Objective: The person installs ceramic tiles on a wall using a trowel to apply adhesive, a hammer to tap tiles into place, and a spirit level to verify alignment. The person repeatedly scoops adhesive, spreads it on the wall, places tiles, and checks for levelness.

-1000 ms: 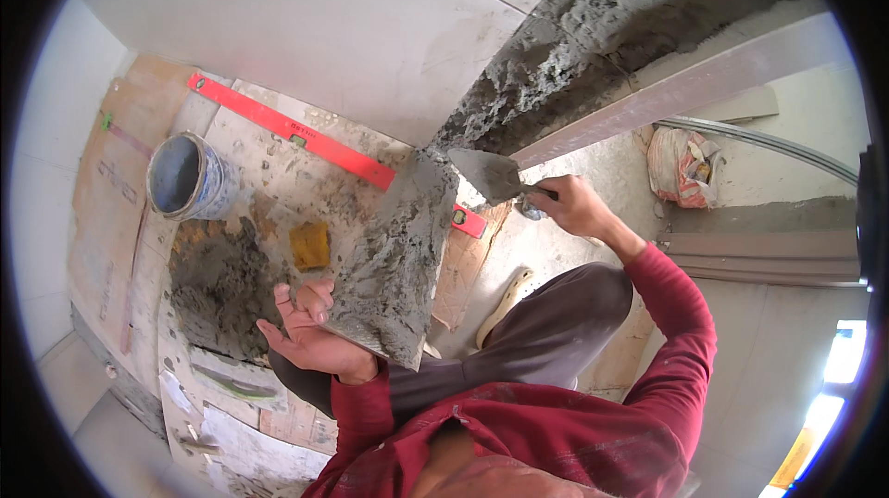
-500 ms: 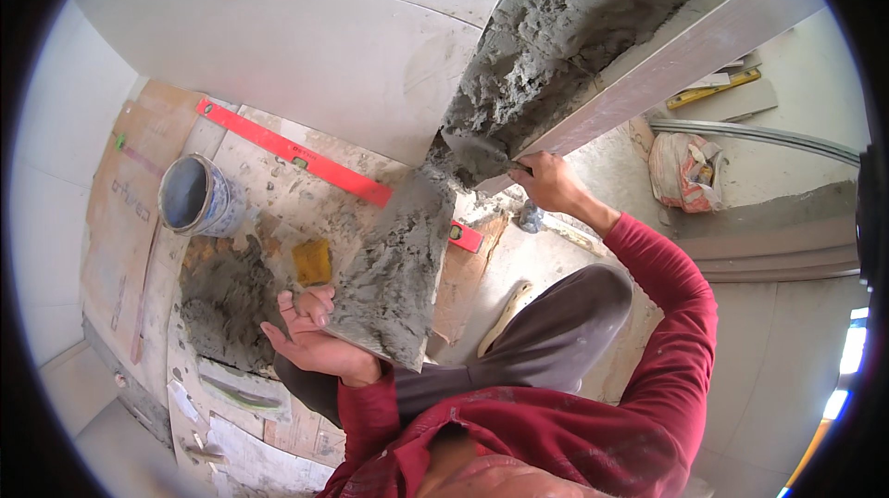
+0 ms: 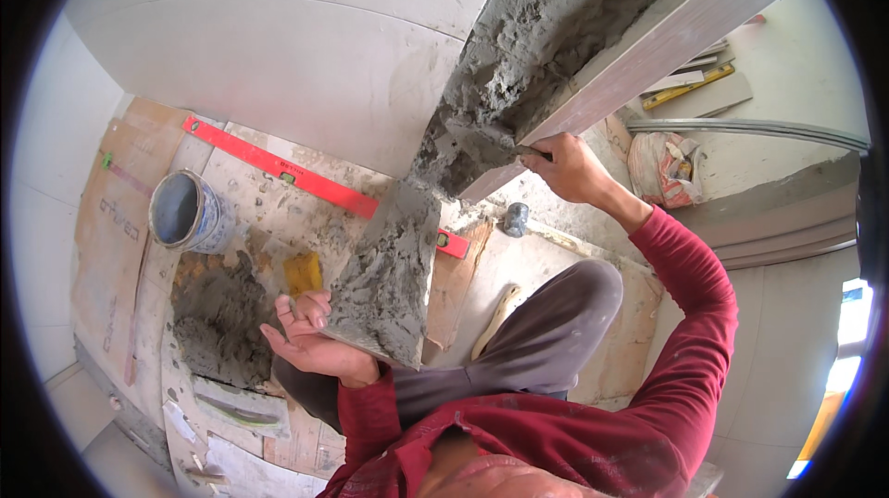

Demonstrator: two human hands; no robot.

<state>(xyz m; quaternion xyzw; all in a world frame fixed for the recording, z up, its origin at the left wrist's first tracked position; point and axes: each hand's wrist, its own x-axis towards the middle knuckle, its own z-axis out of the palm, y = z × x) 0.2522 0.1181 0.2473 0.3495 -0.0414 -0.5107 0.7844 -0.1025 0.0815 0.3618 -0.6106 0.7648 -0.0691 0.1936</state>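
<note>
My left hand [image 3: 306, 336] is palm up at the near left corner of a long tile [image 3: 428, 289] spread with wet grey mortar [image 3: 384, 280], its fingers curled at the edge, bearing it. The tile's far end meets a mortar-filled channel [image 3: 528, 53] between a large pale wall panel [image 3: 278, 44] and a long pale board [image 3: 657, 44]. My right hand [image 3: 569, 169] is closed round the handle of a trowel [image 3: 495, 144] beside the board. Its blade lies in the mortar at the channel's near end, partly hidden by mortar and fingers.
A red spirit level [image 3: 315, 183] lies beyond the tile, partly under it. Left are a bucket [image 3: 218, 220], a mortar heap [image 3: 222, 322] and a yellow sponge [image 3: 302, 272]. A dark-headed mallet [image 3: 516, 220] lies below my right hand; a sack [image 3: 662, 169] and metal rods [image 3: 741, 129] are right.
My right hand has shifted slightly right and up along the board, its wrist turned. The trowel blade shows less. My left hand and the tile hold nearly the same pose, while the view has shifted slightly.
</note>
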